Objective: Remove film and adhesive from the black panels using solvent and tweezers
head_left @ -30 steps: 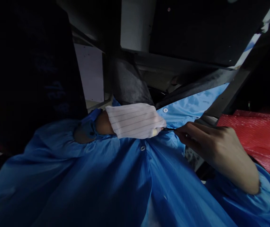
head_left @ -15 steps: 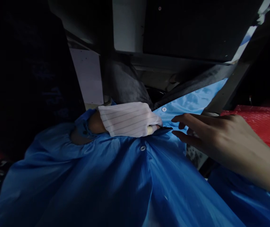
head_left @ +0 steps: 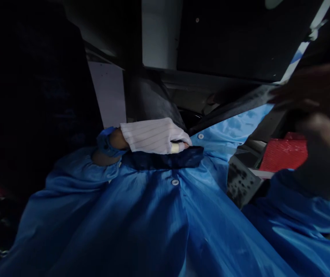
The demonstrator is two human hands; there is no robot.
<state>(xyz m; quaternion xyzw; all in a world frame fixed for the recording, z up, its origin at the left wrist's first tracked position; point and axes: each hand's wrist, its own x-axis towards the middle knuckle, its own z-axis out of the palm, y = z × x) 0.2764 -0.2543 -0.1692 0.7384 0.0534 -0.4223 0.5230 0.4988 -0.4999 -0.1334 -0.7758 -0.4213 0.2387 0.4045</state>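
Observation:
My left hand (head_left: 156, 135), in a white striped glove with a yellowish wrap on one finger, rests at my lap in front of the blue coat (head_left: 153, 215). Its fingers are curled in together, and whatever they hold is hidden. Just below it runs a dark blue band (head_left: 165, 159); I cannot tell whether this is a flat thing or a shadowed fold of cloth. At the right edge, my bare right hand (head_left: 320, 123) is raised and smeared by motion, so its fingers cannot be made out. It is nearest to the red bubble-wrap-like sheet (head_left: 283, 153).
A black panel (head_left: 228, 42) and a pale grey post (head_left: 160, 34) stand ahead, above my knees. To the left is a white board (head_left: 109, 92) beside a large dark surface. A grey plate with dark spots (head_left: 242, 181) lies low at the right.
My right hand has moved away from my lap, up and to the right. My left hand has shifted slightly up and left, and the dark band below it now shows more.

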